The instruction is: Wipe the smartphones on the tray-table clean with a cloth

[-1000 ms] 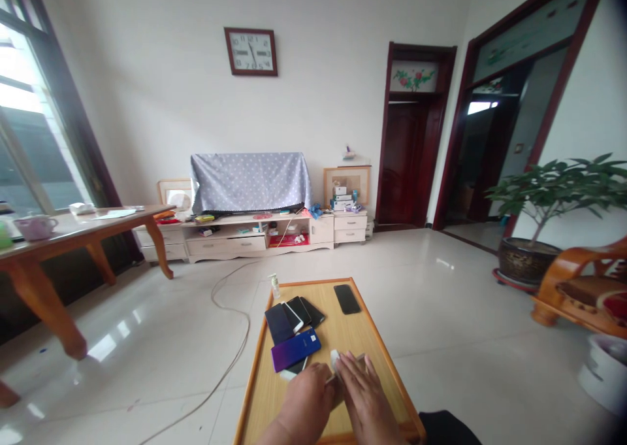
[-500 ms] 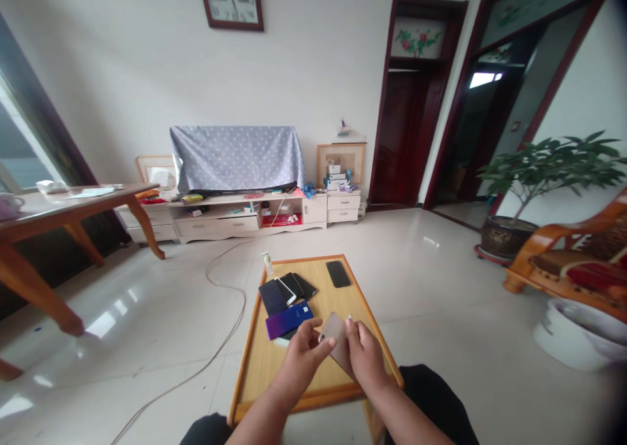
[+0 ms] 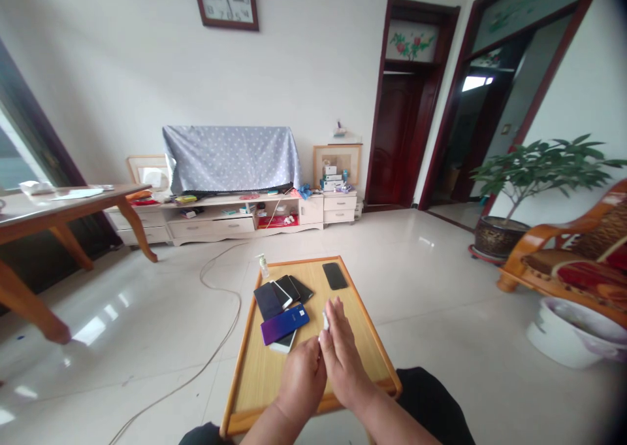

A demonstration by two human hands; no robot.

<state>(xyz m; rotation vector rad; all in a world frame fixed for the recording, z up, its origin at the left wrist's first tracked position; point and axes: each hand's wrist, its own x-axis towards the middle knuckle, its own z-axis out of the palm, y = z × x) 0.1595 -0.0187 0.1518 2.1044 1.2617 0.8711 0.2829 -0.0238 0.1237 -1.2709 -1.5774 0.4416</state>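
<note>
My left hand (image 3: 304,371) is closed around a smartphone, which is almost wholly hidden between my two hands. My right hand (image 3: 341,357) presses flat along the phone's other side, its fingers straight and together. A small white piece (image 3: 326,321) shows at the right fingers; its kind is unclear. Just beyond my hands, on the small wooden table (image 3: 259,383), a blue-purple phone (image 3: 285,325) overlaps a white-edged phone (image 3: 283,344). Behind it several dark phones (image 3: 267,300) lie fanned out. A single black phone (image 3: 335,276) lies at the far right of the tabletop.
A pump bottle (image 3: 263,265) stands at the table's far left corner. A cable (image 3: 238,314) runs over the floor on the left. Beyond are a low cabinet (image 3: 210,229) and a larger wooden table (image 3: 105,200). A potted plant (image 3: 504,236) and a white tub (image 3: 563,334) are on the right.
The phone has turned from showing its pale back to being mostly hidden between my hands. My right hand has moved left and its fingers have straightened. The view has shifted slightly right.
</note>
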